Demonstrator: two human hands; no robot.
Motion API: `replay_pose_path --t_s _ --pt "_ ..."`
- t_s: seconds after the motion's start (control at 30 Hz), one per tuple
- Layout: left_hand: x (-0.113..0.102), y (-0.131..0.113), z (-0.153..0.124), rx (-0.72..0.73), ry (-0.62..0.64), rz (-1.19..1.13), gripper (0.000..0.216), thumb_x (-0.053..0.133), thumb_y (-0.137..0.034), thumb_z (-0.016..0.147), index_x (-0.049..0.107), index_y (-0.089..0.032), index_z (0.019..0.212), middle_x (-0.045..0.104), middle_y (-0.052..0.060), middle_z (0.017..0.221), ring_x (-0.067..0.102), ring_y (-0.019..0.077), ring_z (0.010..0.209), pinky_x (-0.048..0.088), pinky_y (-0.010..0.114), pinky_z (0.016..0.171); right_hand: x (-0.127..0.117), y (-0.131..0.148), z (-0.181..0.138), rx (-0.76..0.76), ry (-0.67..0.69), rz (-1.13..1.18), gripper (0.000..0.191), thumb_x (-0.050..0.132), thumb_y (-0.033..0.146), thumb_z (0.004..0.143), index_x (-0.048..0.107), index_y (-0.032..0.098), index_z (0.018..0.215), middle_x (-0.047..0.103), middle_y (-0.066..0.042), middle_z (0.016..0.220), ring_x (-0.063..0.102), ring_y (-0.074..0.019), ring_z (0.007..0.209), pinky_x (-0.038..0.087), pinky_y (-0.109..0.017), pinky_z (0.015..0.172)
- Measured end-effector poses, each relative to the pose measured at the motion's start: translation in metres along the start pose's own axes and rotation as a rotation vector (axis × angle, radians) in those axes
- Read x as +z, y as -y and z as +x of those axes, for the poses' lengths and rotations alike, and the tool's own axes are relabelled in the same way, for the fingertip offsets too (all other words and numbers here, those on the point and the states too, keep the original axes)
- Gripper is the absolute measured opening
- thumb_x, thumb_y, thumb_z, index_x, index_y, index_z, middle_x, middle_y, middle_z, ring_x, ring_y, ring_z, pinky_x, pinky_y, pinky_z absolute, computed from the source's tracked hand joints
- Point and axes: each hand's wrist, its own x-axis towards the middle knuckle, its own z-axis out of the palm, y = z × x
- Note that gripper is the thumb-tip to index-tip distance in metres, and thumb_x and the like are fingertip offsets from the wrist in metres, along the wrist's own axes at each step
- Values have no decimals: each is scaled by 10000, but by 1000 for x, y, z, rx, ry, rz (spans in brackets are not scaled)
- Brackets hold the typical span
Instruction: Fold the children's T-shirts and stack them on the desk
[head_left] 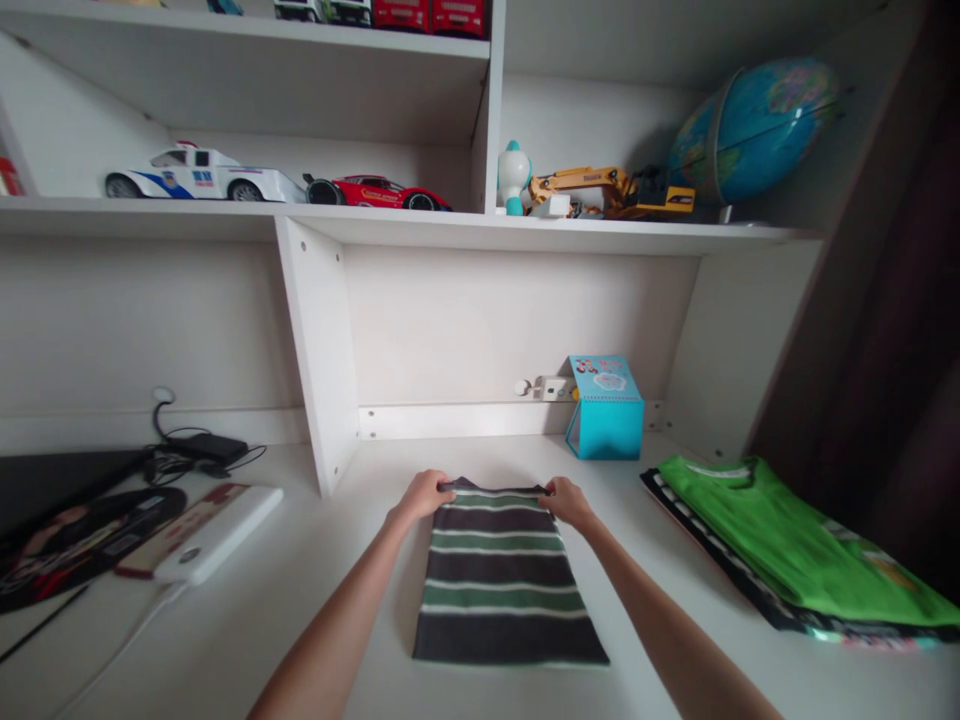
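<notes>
A folded dark grey garment with green and white stripes (502,575) lies flat on the white desk (300,600) in front of me. My left hand (424,494) grips its far left corner, fingers curled over the edge. My right hand (568,500) pinches the far right corner in the same way. Both arms reach forward along the sides of the cloth.
To the right lies a green shirt (787,545) on top of a dark striped one. A turquoise box (606,408) stands at the back. At left are a white device (206,530), cables and a black item. Shelves above hold toy cars, an excavator and a globe (750,125).
</notes>
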Motion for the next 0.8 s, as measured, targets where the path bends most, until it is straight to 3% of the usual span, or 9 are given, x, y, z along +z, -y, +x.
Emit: replay_pose_path --t_s 0.1,0.27,0.43,0.57,0.67,0.8 --pt "-2 2 -1 -29 -40 -14 264 625 -282 659 631 -187 905 639 4 779 577 160 753 390 216 660 -5 -1 -7 -54 -7 3 268 530 354 836 554 152 1011 603 -18 903 570 -136 797 456 -334 746" --pt "2 3 -6 -133 -74 -5 104 642 -170 594 622 -171 697 614 2 650 577 167 681 375 223 601 -1 6 -12 -59 -52 -5 231 537 360 830 581 151 915 607 -25 920 565 -148 857 443 -353 790" --pt "5 -3 -12 -99 -147 -70 114 590 -139 643 613 -173 750 610 12 741 559 156 752 377 231 667 6 16 -14 -40 -118 46 166 571 262 789 579 143 904 608 -41 926 560 -146 851 428 -314 774" --pt "-8 -5 -10 -16 -62 -214 156 550 -222 711 590 -167 851 579 -19 661 547 123 636 394 214 596 -3 15 -9 -49 -122 122 143 535 202 775 575 160 906 637 -13 750 579 -119 696 405 -214 636" --pt "-15 -4 -1 -2 -14 -396 271 524 -326 753 553 -165 969 604 -8 741 569 121 663 411 207 594 -13 11 -1 -33 -138 148 183 514 245 798 560 159 952 646 -13 763 583 -114 672 400 -207 602" --pt "-2 -1 10 -108 -72 -247 156 604 -233 676 590 -151 808 617 6 736 581 150 732 410 223 647 -11 8 0 15 -141 106 186 564 256 785 570 134 926 634 -34 835 580 -131 760 428 -270 699"
